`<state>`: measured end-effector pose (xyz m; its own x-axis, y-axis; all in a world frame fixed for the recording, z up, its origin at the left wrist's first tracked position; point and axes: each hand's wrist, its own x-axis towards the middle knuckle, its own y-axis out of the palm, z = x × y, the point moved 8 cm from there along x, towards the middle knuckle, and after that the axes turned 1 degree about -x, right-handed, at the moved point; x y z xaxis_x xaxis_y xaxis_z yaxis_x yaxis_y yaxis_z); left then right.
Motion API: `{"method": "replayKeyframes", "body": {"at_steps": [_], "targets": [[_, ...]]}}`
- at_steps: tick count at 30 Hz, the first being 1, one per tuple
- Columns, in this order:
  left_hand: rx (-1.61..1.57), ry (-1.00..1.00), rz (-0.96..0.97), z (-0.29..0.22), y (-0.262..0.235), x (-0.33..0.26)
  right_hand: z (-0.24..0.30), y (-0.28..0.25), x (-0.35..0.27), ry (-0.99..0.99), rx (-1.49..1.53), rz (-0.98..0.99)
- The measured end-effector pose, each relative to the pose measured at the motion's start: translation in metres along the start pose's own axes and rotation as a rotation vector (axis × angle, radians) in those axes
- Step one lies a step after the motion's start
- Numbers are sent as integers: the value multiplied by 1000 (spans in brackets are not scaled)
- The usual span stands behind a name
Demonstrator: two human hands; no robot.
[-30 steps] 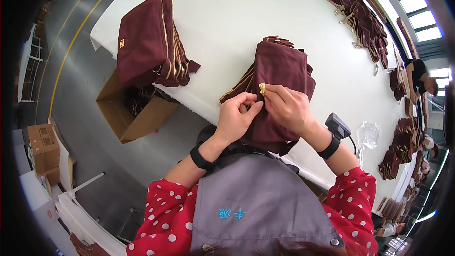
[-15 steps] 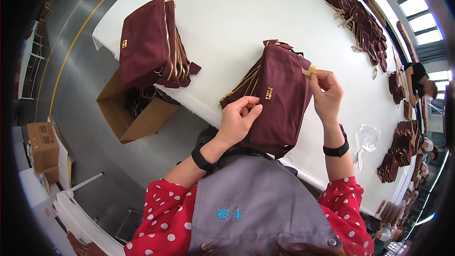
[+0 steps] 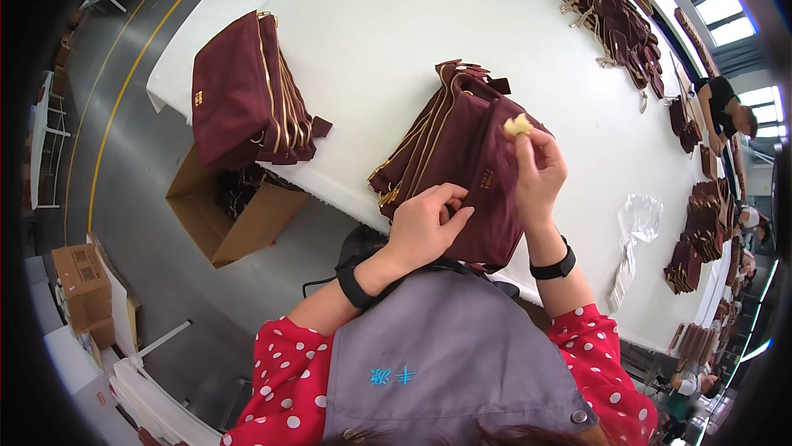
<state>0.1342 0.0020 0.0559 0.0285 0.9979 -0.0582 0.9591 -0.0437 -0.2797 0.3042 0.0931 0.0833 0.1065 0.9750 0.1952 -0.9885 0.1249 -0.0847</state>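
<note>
Centre of frame: the front maroon pouch [image 3: 488, 227] rests against a row of zipped pouches [image 3: 422, 141] on the white table [image 3: 351, 58]. We see the right hand [image 3: 540, 172] pinching a pale yellow scrap [image 3: 518, 124] over its right side. Left hand [image 3: 427, 227]: fingers curled at the pouch's edge; whether they grip cloth, we cannot tell. Our worry: a slack left hold could let the pouch slump.

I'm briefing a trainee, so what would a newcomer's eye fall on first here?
Probably the pale-yellow scrap pinched in the right hand, over the burgundy bags the left hand touches. Farther left, a second burgundy stack sits at the edge of the white table, an open cardboard box below.
</note>
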Motion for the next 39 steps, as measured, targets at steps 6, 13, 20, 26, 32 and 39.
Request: {"method": "replayKeyframes", "body": {"at_steps": [6,13,20,26,32,39], "targets": [[73,314,-181,-16,-2,-4,-12,-67,0,-28,21,-284],[-642,178,-457,-41,-138,9,-16,-125,-28,21,38,-556],[-458,22,-740,57,-379,-8,-42,-103,-41,138,27,-455],[971,62,-1053,55,-375,-24,-50,-79,-43,158,91,-378],[226,284,-301,-7,-127,-34,-25,-46,55,61,-122,-119],[530,320,74,29,-22,-44,-85,57,167,207,-516,320]]}}
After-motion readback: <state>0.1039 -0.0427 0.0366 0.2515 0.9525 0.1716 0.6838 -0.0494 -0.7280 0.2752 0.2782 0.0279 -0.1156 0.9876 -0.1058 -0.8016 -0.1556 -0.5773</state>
